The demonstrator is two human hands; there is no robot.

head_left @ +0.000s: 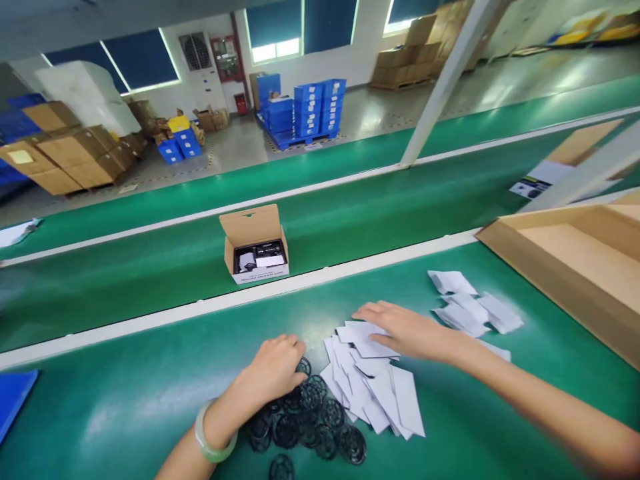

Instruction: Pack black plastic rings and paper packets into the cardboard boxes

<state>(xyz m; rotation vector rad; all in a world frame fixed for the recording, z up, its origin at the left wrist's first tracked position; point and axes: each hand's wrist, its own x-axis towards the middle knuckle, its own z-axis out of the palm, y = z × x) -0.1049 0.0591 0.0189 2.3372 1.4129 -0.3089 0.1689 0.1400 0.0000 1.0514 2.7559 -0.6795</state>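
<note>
My left hand (pixel 278 368), with a pale green bangle (pixel 203 433) on its wrist, is over a heap of black round spoked plastic discs (pixel 325 413). Its fingers are curled in, and one black disc (pixel 303 365) shows between thumb and fingertips. Just to the right, my right hand (pixel 390 325) lies over the far end of a fanned pile of flat white paper pieces (pixel 395 400), perhaps envelopes or leaflets. The fingers there are stretched out, thumb apart and touching the top piece; whether any paper is pinched is hidden.
An open carton (pixel 263 272) with black parts and white pieces stands on the green conveyor belt (pixel 150 280) beyond the white rail. Small white packets (pixel 460 313) lie right of the pile, beside a large cardboard tray (pixel 550 280). A blue tray (pixel 15 400) sits at the left edge.
</note>
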